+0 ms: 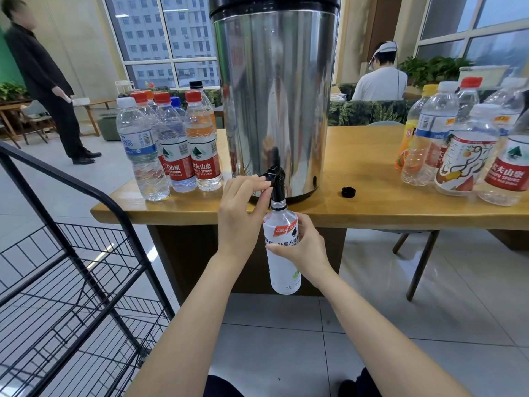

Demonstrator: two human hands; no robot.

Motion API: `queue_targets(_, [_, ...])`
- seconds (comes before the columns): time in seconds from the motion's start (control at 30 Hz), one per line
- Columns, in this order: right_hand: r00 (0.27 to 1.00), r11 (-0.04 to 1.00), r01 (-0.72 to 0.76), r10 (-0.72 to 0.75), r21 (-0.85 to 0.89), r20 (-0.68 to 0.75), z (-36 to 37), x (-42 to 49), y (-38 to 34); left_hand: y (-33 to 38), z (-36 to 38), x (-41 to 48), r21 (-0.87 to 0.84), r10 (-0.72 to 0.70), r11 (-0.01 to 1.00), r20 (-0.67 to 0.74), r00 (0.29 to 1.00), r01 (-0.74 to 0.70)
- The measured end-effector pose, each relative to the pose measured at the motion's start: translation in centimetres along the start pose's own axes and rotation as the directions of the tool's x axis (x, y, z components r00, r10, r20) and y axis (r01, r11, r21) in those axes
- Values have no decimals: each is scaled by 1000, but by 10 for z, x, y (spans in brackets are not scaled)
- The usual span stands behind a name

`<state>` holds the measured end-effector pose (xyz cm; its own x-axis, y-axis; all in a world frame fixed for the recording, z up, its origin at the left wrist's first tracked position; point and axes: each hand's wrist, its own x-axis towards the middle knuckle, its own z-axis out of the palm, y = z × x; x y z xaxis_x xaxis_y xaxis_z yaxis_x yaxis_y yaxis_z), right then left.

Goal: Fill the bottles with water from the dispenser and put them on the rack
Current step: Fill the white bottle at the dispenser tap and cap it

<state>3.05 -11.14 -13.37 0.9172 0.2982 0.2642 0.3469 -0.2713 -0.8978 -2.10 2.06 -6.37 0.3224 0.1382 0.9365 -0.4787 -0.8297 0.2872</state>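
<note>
Left hand (243,207) pinches tap (277,181); right hand (306,247) grips one bottle (283,272).

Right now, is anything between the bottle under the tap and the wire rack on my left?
Only your own left hand, gripping the tap, sits on that side of the bottle. Below the table edge, nothing else visible stands between the bottle and the rack.
</note>
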Motion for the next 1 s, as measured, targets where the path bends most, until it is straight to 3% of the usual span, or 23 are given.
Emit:
queue_targets(0.53, [1000,1000,-20,20,-8,-3,1,-1,-3,-4,-3,3,-10,8,1000,36,999,-8])
queue_targets(0.83, [999,1000,-30,30,9,14,-1,0,-4,-21,-10,19,-2,147,989,139,979,-148])
queue_targets(1.0, [1000,1000,5,-5,29,14,-1,-2,-3,-15,-6,52,-33,135,991,142,981,-132])
